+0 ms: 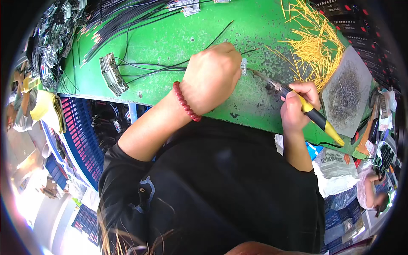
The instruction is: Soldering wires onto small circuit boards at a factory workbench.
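Note:
My left hand [214, 74], a red bead bracelet on its wrist, is closed over several thin black wires [161, 68]. Its fingertips are hidden underneath, and wire ends stick out past the knuckles. Right beside it, a small white circuit board [243, 66] lies on the green tabletop [170, 34]. In my right hand [298, 104] is a yellow and black soldering iron [316, 117], gripped like a pen, its tip pointing left close to the board. The wires lead left to a silver and black metal-cased part [113, 74].
Yellow thin sticks [318, 53] are heaped at the right, next to a grey, dirt-speckled plate [346, 91]. Bundled black wires [114, 29] and white boards [187, 7] lie at the back. Dark shiny parts [57, 42] pile up left, above a blue crate [83, 134]. Another person [369, 191] is far right.

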Available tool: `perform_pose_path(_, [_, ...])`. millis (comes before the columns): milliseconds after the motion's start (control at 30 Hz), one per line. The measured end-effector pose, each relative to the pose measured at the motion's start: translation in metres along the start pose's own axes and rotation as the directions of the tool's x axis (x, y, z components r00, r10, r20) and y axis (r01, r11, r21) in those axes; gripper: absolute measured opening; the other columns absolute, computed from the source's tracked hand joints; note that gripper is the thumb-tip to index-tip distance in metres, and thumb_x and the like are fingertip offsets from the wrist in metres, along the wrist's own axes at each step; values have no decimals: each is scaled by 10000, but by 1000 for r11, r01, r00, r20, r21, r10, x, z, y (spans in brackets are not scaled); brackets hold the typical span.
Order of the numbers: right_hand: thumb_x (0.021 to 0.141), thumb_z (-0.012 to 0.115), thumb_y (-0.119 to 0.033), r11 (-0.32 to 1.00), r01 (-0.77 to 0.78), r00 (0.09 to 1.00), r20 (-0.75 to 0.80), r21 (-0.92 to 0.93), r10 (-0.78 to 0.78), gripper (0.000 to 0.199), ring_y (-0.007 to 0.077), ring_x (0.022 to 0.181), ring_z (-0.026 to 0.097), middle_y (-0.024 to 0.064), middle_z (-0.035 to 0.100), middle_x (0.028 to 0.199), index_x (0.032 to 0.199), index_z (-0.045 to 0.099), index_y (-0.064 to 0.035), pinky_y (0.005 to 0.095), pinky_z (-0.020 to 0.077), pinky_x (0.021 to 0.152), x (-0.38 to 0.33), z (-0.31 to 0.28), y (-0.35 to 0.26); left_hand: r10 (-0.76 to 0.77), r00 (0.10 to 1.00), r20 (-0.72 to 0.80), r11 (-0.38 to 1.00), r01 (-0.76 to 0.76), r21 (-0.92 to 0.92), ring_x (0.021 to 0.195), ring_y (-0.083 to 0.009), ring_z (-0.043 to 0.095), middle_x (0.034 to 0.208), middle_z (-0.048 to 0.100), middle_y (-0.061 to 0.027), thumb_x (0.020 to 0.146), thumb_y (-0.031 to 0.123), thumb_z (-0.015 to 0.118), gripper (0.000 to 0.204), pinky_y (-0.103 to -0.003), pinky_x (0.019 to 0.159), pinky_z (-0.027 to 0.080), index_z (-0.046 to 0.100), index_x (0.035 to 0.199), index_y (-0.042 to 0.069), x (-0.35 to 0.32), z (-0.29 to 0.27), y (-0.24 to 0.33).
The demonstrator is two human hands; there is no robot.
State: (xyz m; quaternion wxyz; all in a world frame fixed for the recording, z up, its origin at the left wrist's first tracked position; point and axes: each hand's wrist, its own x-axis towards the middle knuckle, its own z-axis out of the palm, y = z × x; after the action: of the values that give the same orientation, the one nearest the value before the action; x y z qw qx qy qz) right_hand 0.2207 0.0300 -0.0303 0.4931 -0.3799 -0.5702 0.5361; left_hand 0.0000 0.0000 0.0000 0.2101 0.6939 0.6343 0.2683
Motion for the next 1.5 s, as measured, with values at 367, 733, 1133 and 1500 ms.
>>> perform_pose_path(367, [755, 625, 18, 995, -33, 999, 16, -94, 34, 107, 48, 600, 453, 24, 536, 748, 845, 566, 11, 202, 352, 531, -6, -4, -8, -46, 997, 67, 998, 48, -28, 726, -343, 602, 809, 596, -122, 775, 47, 614, 65, -420, 632, 506, 583, 733, 9, -3, -2, 9])
perform_pose_path(733, [801, 660, -84, 991, 131, 989, -69, 40, -128, 176, 89, 581, 494, 69, 538, 741, 879, 536, 14, 225, 417, 498, -3, 0, -5, -15, 999, 36, 1000, 15, 3, 729, -341, 602, 798, 593, -122, 771, 45, 615, 67, -418, 625, 503, 581, 725, 9, 1, -3, 5])
perform_pose_path(1133, [909, 640, -94, 972, -153, 982, 81, -178, 169, 269, 120, 600, 607, 62, 627, 780, 1161, 596, -11, 233, 479, 491, 19, 0, -33, 162, 987, 4, 987, -162, 13, 794, -283, 645, 877, 660, -109, 727, 44, 719, 108, -357, 689, 530, 655, 810, 19, 4, -15, 2])
perform_pose_path(1500, [778, 687, 91, 961, 246, 957, 189, -123, -221, 354, 82, 660, 630, 38, 670, 739, 1083, 598, -65, 220, 496, 594, 45, 45, -24, -101, 990, -103, 938, 60, -340, 634, -273, 626, 795, 656, -87, 768, 63, 705, 103, -321, 587, 516, 613, 802, 31, -2, -28, 29])
